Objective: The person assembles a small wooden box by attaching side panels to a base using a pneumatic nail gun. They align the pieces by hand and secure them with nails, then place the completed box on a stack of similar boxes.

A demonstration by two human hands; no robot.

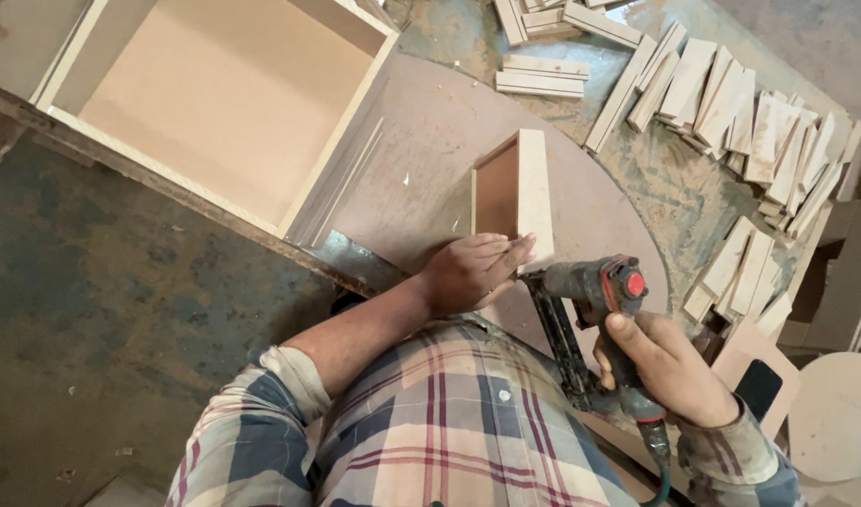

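An open box (215,103) lies at far left, its top corner cut off. Your left hand (468,272) lies flat on the small wooden frame (515,192) on the round tabletop (430,141), fingers together, hiding its near end. Your right hand (670,366), fingers wrapped, grips the nail gun (590,300); its nose is hidden. Wood strips (731,113) lie scattered at right.

There is one large open box of pale board with a brown bottom (224,103) at the far left, and one small narrow box frame of the same pale board (515,192) in the middle. One grey nail gun with a red cap (595,296) is near. Two bare hands show. Loose pale wooden strips (731,113) lie far right, too many to count exactly; certainly more than twenty.
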